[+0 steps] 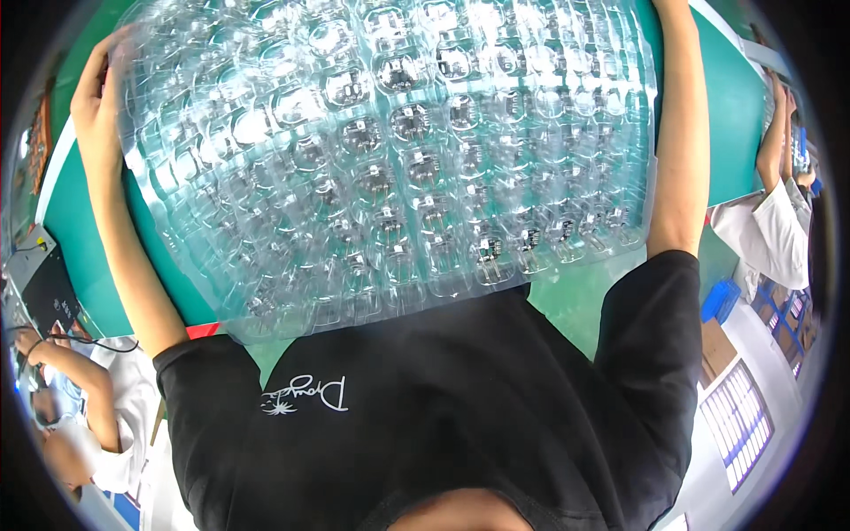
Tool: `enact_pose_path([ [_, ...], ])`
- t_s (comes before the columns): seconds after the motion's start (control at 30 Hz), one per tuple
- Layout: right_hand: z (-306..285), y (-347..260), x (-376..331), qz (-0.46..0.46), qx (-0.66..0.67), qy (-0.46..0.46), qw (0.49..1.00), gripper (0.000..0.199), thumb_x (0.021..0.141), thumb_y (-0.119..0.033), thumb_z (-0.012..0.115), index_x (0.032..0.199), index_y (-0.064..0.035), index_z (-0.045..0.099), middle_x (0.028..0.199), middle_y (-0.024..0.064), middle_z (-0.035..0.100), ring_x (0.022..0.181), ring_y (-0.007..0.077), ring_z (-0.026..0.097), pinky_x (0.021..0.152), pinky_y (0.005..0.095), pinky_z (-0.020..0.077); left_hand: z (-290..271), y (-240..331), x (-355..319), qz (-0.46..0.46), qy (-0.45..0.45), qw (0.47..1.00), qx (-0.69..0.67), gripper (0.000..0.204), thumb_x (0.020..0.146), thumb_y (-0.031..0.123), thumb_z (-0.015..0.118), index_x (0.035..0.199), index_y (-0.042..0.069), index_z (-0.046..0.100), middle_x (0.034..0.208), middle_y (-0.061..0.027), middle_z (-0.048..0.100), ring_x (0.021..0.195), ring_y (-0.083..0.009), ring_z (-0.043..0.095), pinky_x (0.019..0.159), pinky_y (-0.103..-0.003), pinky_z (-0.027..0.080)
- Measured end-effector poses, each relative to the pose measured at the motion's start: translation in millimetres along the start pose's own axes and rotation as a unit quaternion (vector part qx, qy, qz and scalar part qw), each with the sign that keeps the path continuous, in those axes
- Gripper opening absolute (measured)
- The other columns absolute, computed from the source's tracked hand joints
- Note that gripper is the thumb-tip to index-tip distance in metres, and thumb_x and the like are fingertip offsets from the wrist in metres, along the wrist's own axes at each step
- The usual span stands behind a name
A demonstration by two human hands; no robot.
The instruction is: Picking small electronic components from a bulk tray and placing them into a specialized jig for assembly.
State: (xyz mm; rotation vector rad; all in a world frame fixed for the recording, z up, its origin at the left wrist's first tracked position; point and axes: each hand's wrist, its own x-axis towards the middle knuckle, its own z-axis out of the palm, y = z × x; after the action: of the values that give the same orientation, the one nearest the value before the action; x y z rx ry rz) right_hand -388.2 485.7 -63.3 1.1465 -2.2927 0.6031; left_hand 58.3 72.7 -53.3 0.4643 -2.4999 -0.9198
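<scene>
A large clear plastic blister tray (243,324) fills the upper middle, spanning the space between my forearms. Rows of rounded pockets cover it, and many hold small parts with dark and white bits and thin legs (413,122). Glare and layered edges hide whether it is one tray or several stacked. Its near edge reaches my chest. My left hand (99,99) grips the tray's far left side, fingers curled at the edge and partly hidden. Along the tray's right side runs my right forearm; the right hand itself lies beyond the upper edge of the picture.
Beneath the tray is a green table (733,115) with a pale edge. A dark device with a cable (49,288) stands at left. People in white work on both sides, one person's arm (84,380) near left. A blue bin (722,301) and a cardboard box (717,350) sit at right.
</scene>
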Motion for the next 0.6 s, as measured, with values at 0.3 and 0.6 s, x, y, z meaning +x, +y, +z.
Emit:
enact_pose_path([
  [0.3,11,-11,1,-0.016,-0.015,0.025,0.999,0.013,0.088,-0.015,0.065,0.091,-0.0036,0.071,0.087,0.0144,0.060,0.079,0.0312,0.062,0.071,0.0403,0.0494,-10,-2,4,-0.020,-0.016,0.999,0.021,0.032,0.104,0.022,0.053,0.128,0.003,0.064,0.122,-0.0028,0.066,0.108,-0.0112,0.057,0.098,-0.024,0.041],
  [0.6,-8,-22,-8,-0.002,-0.012,0.024,1.000,0.015,0.088,-0.014,0.064,0.092,-0.0015,0.071,0.091,0.0162,0.061,0.086,0.0337,0.063,0.076,0.0413,0.0506,-7,8,10,-0.010,-0.013,1.000,0.005,0.031,0.104,0.020,0.053,0.126,0.002,0.063,0.116,-0.0014,0.066,0.105,-0.0094,0.057,0.096,-0.023,0.042],
])
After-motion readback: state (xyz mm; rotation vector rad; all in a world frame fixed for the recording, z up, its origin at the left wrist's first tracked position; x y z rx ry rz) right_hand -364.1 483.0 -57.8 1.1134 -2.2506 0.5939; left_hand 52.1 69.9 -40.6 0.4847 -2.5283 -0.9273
